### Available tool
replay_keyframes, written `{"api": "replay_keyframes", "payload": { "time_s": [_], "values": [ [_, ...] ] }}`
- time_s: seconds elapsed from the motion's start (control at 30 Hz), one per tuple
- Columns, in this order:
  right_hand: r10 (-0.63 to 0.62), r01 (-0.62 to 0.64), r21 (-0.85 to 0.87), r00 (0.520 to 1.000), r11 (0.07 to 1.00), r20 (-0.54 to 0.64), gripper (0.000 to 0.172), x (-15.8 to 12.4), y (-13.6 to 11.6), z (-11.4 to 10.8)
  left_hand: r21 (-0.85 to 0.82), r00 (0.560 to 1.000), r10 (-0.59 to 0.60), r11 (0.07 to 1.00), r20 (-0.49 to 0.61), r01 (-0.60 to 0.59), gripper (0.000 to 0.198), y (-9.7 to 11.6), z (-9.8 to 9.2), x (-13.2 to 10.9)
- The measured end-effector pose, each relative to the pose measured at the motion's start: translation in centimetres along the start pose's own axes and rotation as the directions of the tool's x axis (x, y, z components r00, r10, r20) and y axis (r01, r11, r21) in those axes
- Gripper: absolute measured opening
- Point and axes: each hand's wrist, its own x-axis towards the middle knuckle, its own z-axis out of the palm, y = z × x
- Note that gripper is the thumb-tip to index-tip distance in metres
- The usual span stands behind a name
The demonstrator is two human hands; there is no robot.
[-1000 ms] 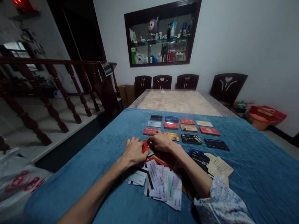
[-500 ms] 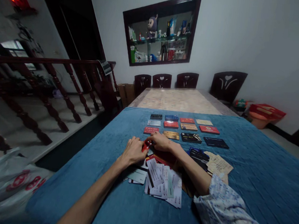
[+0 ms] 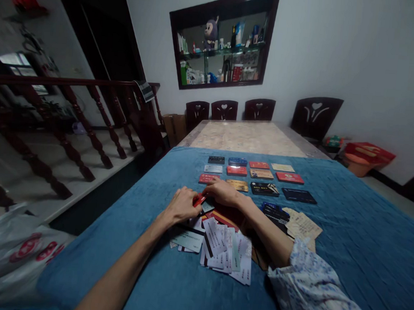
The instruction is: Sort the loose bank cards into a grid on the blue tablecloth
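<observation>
Red cards [image 3: 199, 201] sit between my two hands, just in front of the nearest row of card stacks. My left hand [image 3: 183, 204] grips them with curled fingers from the left. My right hand [image 3: 221, 192] is closed at their right end, its fingertips bent down against them and partly hidden. Below my hands lies a loose pile of white cards [image 3: 217, 246], with pale green cards [image 3: 189, 238] at its left and dark red cards [image 3: 229, 215] under my right wrist. Past my fingers is a red card stack [image 3: 208, 178], next to a gold stack [image 3: 237, 185].
More card stacks stand in rows, among them a black one [image 3: 264, 188] and a dark blue one [image 3: 299, 195]. Dark cards [image 3: 276, 218] and beige cards [image 3: 303, 227] lie beside my right forearm. A blue cloth [image 3: 146, 193] covers the table's near part.
My left hand has shifted slightly left and towards me with the red cards. A little more of the pale card beneath shows between my hands. The stacks stay put.
</observation>
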Motion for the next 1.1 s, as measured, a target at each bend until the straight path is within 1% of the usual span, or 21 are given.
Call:
{"api": "replay_keyframes", "payload": {
  "time_s": [0.1,0.17,0.27,0.47,0.7,0.9,1.0,1.1],
  "values": [
    [-0.038,0.037,-0.014,0.997,0.999,-0.069,0.023,0.2,0.0,0.1,-0.032,1.0,-0.012,0.999,-0.023,0.011,0.026,-0.5,-0.3,0.0],
    [-0.034,0.03,-0.035,0.993,0.999,-0.113,0.021,0.3,-0.1,0.1,-0.044,0.999,-0.013,0.999,-0.047,0.011,0.028,-0.8,-0.4,0.0],
    [-0.022,0.01,-0.07,0.985,0.997,-0.169,0.02,0.3,-0.2,0.3,-0.033,0.998,-0.001,0.999,-0.062,-0.002,0.029,-1.0,-0.8,-0.2],
    [-0.049,0.025,-0.097,0.967,0.995,-0.248,0.024,0.3,-0.6,0.3,-0.026,0.998,0.023,0.999,-0.051,-0.024,0.03,-1.6,-1.6,-0.3],
    [0.039,-0.066,-0.094,0.964,0.993,-0.263,0.025,0.2,-0.9,-0.1,-0.098,0.997,0.009,0.995,-0.075,-0.017,0.035,-3.1,-1.8,-0.1],
    [0.127,-0.159,-0.11,0.959,0.981,-0.255,0.026,-0.1,-0.8,-0.2,-0.17,0.997,-0.008,0.985,-0.081,-0.006,0.043,-4.2,-1.2,0.1],
    [0.171,-0.207,-0.126,0.954,0.97,-0.247,0.026,-0.2,-0.7,0.1,-0.182,0.994,-0.008,0.983,-0.112,-0.013,0.046,-4.5,-0.8,0.2],
    [0.181,-0.222,-0.132,0.947,0.966,-0.265,0.025,-0.2,-0.5,0.4,-0.182,0.988,-0.014,0.983,-0.157,-0.015,0.05,-4.5,-0.6,0.3]
  ]
}}
